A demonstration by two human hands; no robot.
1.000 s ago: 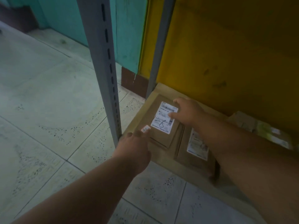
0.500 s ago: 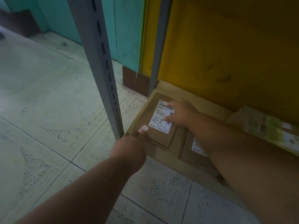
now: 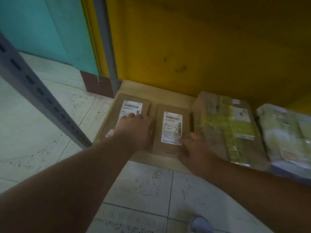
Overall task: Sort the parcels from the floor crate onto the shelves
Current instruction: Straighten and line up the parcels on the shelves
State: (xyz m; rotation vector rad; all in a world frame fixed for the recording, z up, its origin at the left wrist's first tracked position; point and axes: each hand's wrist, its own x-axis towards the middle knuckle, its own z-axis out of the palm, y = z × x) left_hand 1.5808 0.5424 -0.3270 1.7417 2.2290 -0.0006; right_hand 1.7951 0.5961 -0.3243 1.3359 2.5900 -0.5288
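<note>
Two flat brown parcels with white labels lie side by side on the low wooden shelf board (image 3: 168, 96). My left hand (image 3: 134, 130) rests flat on the left parcel (image 3: 129, 100), its fingers straight and reaching the lower part of the label. My right hand (image 3: 193, 148) is at the near right corner of the right parcel (image 3: 171, 111). Its thumb lies on top beside the label and its fingers curl at the parcel's front edge. The floor crate is out of view.
A green film-wrapped parcel (image 3: 225, 128) and a pale wrapped parcel (image 3: 286, 137) lie further right on the same board. A slotted grey upright (image 3: 38, 91) stands front left and a rear post (image 3: 107, 47) against the yellow wall. Tiled floor lies below.
My right hand left the left parcel's label and went to the right parcel's near corner. My left hand slid from the left parcel's near corner onto its top. The view swung right.
</note>
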